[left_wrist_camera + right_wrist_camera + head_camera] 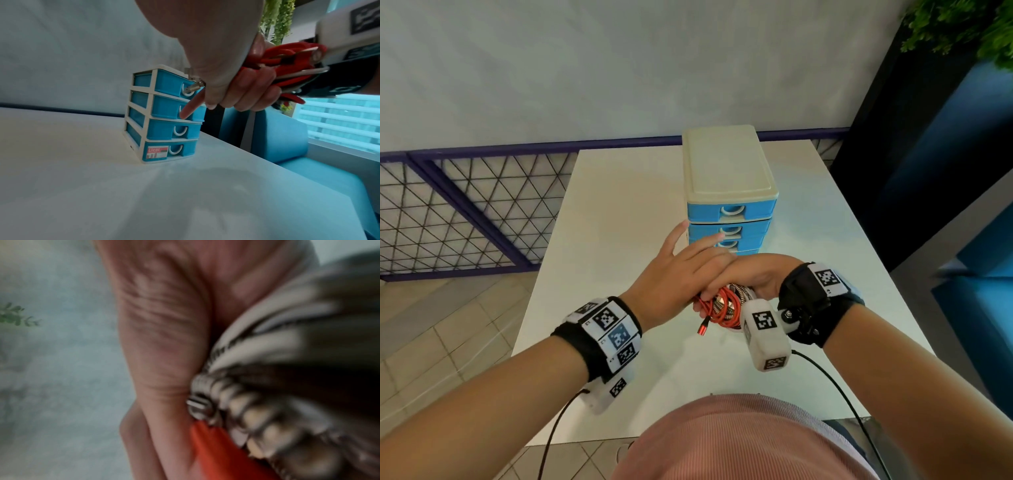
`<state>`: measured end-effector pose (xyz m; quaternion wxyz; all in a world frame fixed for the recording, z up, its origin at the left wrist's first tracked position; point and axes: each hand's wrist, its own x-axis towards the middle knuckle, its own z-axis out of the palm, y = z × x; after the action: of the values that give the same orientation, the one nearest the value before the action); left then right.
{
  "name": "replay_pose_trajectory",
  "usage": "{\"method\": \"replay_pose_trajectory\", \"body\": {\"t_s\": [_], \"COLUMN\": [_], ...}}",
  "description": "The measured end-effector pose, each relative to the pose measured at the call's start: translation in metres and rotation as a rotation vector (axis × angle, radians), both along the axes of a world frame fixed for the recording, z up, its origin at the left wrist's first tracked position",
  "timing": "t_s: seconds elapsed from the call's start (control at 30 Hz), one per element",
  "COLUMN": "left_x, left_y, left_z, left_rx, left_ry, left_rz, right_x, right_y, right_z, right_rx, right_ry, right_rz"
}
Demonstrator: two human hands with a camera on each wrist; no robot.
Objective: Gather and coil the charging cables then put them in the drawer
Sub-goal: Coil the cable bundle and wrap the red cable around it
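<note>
Red and braided charging cables (722, 305), frame centre, are being gripped in the right hand (753, 277); left hand (681, 274) is lying open across it. All drawers (729, 229) closed; loose plug (703, 329) dangling, risking snagging or uncoiling.

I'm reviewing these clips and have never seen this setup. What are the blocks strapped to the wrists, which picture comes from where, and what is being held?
No robot here: a person works with bare hands. The white blocks with black-and-white squares are cameras strapped to each wrist; a third sits on the head. The large picture is the head view, the other two look along each hand.

On the white table stands a small blue drawer unit, all drawers shut. The right hand grips a bundle of coiled cables, red and braided ones. The left hand lies over it, a finger stretched toward the drawer fronts. The right wrist picture is blurred, showing only cables and skin up close.
</note>
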<state>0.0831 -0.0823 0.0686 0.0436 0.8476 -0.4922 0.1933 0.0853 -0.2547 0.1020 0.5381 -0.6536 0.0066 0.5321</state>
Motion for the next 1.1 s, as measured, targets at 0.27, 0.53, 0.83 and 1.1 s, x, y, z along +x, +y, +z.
{"method": "replay_pose_trajectory", "body": {"t_s": [0.27, 0.53, 0.83, 1.1], "left_x": [0.007, 0.007, 0.009, 0.007], "left_y": [-0.005, -0.006, -0.014, -0.017], "left_z": [-0.014, -0.014, -0.011, -0.003], "left_rx": [-0.081, 0.013, 0.138, 0.137], "left_ry": [0.152, 0.271, 0.23, 0.261], "left_rz": [-0.047, 0.047, 0.133, 0.236], "right_x": [-0.006, -0.006, -0.001, -0.001], "right_y": [-0.001, -0.002, -0.003, -0.004], "right_z": [-0.009, -0.009, -0.01, -0.006], "right_rx": [0.032, -0.082, -0.295, -0.452], "right_ry": [0.075, -0.21, -0.532, -0.62], "right_rz": [-0.055, -0.087, 0.08, 0.1]}}
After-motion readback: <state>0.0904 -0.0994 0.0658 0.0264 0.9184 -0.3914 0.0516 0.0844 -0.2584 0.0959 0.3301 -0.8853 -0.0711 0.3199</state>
